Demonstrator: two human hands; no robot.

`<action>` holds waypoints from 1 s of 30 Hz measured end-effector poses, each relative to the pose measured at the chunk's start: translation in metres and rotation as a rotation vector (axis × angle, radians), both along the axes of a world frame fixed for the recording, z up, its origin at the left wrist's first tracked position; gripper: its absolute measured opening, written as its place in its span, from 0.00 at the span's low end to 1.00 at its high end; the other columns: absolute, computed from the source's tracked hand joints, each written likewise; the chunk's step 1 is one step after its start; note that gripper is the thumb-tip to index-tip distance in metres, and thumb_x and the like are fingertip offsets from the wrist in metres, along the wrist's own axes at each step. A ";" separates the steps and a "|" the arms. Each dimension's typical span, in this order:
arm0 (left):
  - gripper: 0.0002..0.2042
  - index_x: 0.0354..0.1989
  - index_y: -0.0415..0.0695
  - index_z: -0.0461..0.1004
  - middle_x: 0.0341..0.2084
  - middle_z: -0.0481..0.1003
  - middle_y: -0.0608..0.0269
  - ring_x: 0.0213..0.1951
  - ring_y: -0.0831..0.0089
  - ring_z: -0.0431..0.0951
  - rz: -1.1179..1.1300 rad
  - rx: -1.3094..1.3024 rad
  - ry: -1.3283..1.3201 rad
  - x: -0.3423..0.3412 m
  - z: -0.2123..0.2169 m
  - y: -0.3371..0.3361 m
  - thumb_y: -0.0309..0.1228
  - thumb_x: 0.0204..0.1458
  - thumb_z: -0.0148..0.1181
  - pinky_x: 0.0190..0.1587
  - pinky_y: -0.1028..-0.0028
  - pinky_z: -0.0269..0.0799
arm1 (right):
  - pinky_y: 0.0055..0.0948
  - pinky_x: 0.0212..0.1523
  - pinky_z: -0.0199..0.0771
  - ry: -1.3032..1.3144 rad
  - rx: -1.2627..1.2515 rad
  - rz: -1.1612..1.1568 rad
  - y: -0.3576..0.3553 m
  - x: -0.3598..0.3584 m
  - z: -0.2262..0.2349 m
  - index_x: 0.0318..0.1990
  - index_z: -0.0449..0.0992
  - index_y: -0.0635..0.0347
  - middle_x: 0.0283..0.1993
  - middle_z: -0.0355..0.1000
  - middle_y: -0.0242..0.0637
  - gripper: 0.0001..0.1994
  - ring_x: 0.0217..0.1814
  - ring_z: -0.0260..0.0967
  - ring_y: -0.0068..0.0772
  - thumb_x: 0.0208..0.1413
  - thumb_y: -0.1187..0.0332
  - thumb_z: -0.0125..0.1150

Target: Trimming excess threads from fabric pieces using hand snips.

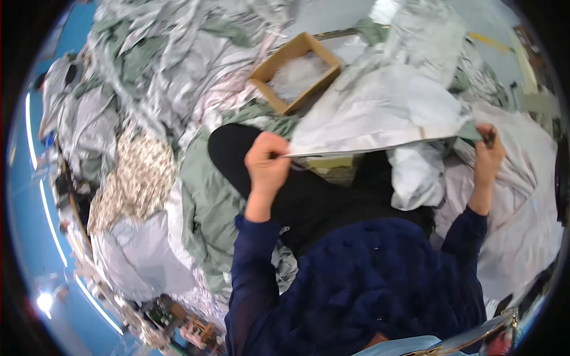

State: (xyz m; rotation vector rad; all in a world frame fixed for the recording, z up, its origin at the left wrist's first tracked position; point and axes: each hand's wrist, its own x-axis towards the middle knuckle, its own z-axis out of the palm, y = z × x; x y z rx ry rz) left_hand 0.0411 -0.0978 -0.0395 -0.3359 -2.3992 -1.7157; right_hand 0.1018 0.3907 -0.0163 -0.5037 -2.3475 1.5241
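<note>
A white cloth (380,113) stretches between my two hands, its near edge pulled nearly straight above my lap. My left hand (267,163) is closed in a pinch on the left end of that edge. At the other end my right hand (488,151) grips the cloth beside a small grey-green patch (469,132). The rest of the cloth rises away from me over the heap. A bunched white piece (417,178) hangs below the edge, near my right leg.
An open cardboard box (331,71) holding clear plastic stands ahead. Heaped grey and green fabric (160,65) fills the far left. Green cloth (208,196) and floral cloth (133,178) lie left of me. Pale fabric (519,202) is piled at my right.
</note>
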 end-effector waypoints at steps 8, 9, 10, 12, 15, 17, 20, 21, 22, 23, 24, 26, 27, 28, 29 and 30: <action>0.14 0.43 0.37 0.72 0.40 0.74 0.54 0.39 0.64 0.76 0.053 -0.596 -0.177 -0.048 -0.018 0.034 0.27 0.50 0.66 0.43 0.68 0.72 | 0.17 0.28 0.53 -0.232 -0.049 0.303 -0.017 -0.059 0.032 0.30 0.74 0.62 0.25 0.63 0.17 0.05 0.27 0.55 0.10 0.55 0.72 0.64; 0.16 0.45 0.39 0.73 0.40 0.74 0.51 0.42 0.56 0.76 -0.058 -0.377 -0.221 -0.052 -0.004 0.068 0.29 0.48 0.65 0.46 0.64 0.72 | 0.18 0.27 0.51 -0.232 -0.096 0.305 -0.013 -0.062 0.026 0.30 0.74 0.61 0.24 0.63 0.16 0.06 0.26 0.54 0.09 0.56 0.71 0.64; 0.15 0.45 0.39 0.73 0.40 0.74 0.51 0.42 0.56 0.76 -0.155 -0.306 -0.204 -0.055 -0.002 0.088 0.28 0.48 0.65 0.46 0.64 0.72 | 0.18 0.25 0.47 -0.214 -0.080 0.325 -0.014 -0.068 0.024 0.28 0.74 0.58 0.23 0.61 0.15 0.08 0.26 0.51 0.08 0.58 0.69 0.65; 0.17 0.44 0.40 0.74 0.42 0.75 0.52 0.45 0.54 0.76 -0.225 -0.273 -0.045 -0.051 0.014 0.134 0.30 0.46 0.68 0.48 0.63 0.72 | 0.18 0.25 0.47 -0.214 -0.091 0.324 -0.016 -0.077 0.017 0.28 0.74 0.58 0.23 0.61 0.14 0.08 0.26 0.51 0.08 0.58 0.68 0.65; 0.20 0.45 0.39 0.74 0.43 0.75 0.53 0.48 0.53 0.74 -0.252 -0.296 0.169 -0.056 0.022 0.181 0.33 0.44 0.70 0.51 0.62 0.69 | 0.18 0.25 0.47 -0.193 -0.080 0.297 -0.021 -0.090 0.007 0.27 0.75 0.58 0.23 0.61 0.13 0.09 0.26 0.50 0.08 0.57 0.68 0.65; 0.25 0.48 0.39 0.73 0.45 0.75 0.54 0.51 0.54 0.72 -0.365 -0.222 0.014 -0.063 0.026 0.204 0.35 0.42 0.71 0.54 0.60 0.67 | 0.18 0.25 0.50 -0.192 -0.061 0.341 -0.020 -0.097 0.005 0.27 0.76 0.59 0.23 0.62 0.14 0.09 0.26 0.52 0.08 0.57 0.68 0.66; 0.18 0.41 0.37 0.77 0.37 0.78 0.55 0.39 0.59 0.76 -0.430 -0.147 -0.208 -0.073 0.021 0.222 0.33 0.44 0.70 0.42 0.65 0.70 | 0.17 0.26 0.54 -0.182 -0.080 0.325 -0.024 -0.104 0.002 0.28 0.77 0.61 0.23 0.64 0.15 0.08 0.27 0.55 0.07 0.57 0.68 0.66; 0.14 0.38 0.36 0.78 0.32 0.79 0.58 0.32 0.65 0.78 -0.456 -0.053 -0.382 -0.077 0.016 0.226 0.31 0.45 0.69 0.36 0.69 0.71 | 0.17 0.26 0.55 -0.167 -0.088 0.313 -0.027 -0.106 0.004 0.28 0.78 0.61 0.23 0.65 0.15 0.08 0.27 0.56 0.07 0.57 0.68 0.66; 0.14 0.38 0.36 0.78 0.32 0.79 0.58 0.32 0.65 0.78 -0.457 -0.057 -0.379 -0.079 0.010 0.228 0.31 0.45 0.69 0.36 0.69 0.71 | 0.18 0.27 0.57 -0.218 -0.061 0.289 -0.032 -0.109 0.006 0.30 0.78 0.63 0.24 0.68 0.20 0.07 0.26 0.58 0.10 0.55 0.69 0.67; 0.11 0.35 0.35 0.79 0.27 0.78 0.63 0.27 0.73 0.75 -0.443 0.116 -0.508 -0.081 0.007 0.230 0.30 0.47 0.68 0.32 0.73 0.69 | 0.18 0.27 0.57 -0.213 -0.062 0.287 -0.041 -0.111 0.007 0.30 0.78 0.63 0.24 0.68 0.20 0.07 0.26 0.58 0.10 0.55 0.69 0.67; 0.08 0.32 0.34 0.79 0.22 0.77 0.67 0.23 0.80 0.72 -0.425 0.290 -0.635 -0.083 0.004 0.231 0.28 0.49 0.66 0.27 0.77 0.66 | 0.18 0.26 0.58 -0.009 0.128 0.141 -0.053 -0.112 0.008 0.31 0.78 0.63 0.26 0.70 0.24 0.06 0.25 0.59 0.13 0.54 0.70 0.68; 0.07 0.33 0.34 0.80 0.22 0.76 0.70 0.23 0.84 0.70 -0.397 0.340 -0.702 -0.081 0.005 0.232 0.26 0.50 0.66 0.26 0.79 0.64 | 0.21 0.27 0.64 0.201 0.321 -0.066 -0.075 -0.105 0.016 0.34 0.79 0.64 0.32 0.72 0.34 0.06 0.26 0.65 0.20 0.49 0.74 0.69; 0.06 0.33 0.34 0.80 0.21 0.75 0.73 0.24 0.88 0.68 -0.365 0.394 -0.770 -0.080 0.004 0.232 0.25 0.51 0.65 0.26 0.82 0.63 | 0.21 0.27 0.64 0.199 0.319 -0.064 -0.079 -0.101 0.017 0.34 0.79 0.64 0.32 0.72 0.34 0.06 0.26 0.65 0.20 0.49 0.74 0.69; 0.06 0.33 0.34 0.80 0.21 0.75 0.73 0.24 0.88 0.68 -0.363 0.391 -0.771 -0.079 0.006 0.232 0.25 0.51 0.65 0.26 0.82 0.63 | 0.22 0.28 0.66 0.227 0.274 0.046 -0.083 -0.096 0.019 0.34 0.79 0.64 0.32 0.73 0.33 0.06 0.27 0.66 0.20 0.49 0.75 0.69; 0.06 0.33 0.33 0.80 0.22 0.75 0.73 0.24 0.87 0.68 -0.354 0.447 -0.780 -0.078 0.007 0.232 0.25 0.52 0.65 0.26 0.82 0.63 | 0.23 0.28 0.67 0.254 0.229 0.156 -0.087 -0.092 0.023 0.34 0.79 0.64 0.32 0.73 0.33 0.06 0.28 0.67 0.20 0.48 0.77 0.69; 0.06 0.34 0.33 0.80 0.23 0.75 0.73 0.24 0.87 0.68 -0.344 0.502 -0.789 -0.077 0.007 0.232 0.24 0.52 0.65 0.26 0.82 0.63 | 0.24 0.29 0.69 0.177 0.141 0.206 -0.095 -0.089 0.027 0.35 0.79 0.64 0.34 0.75 0.35 0.07 0.29 0.70 0.23 0.48 0.77 0.69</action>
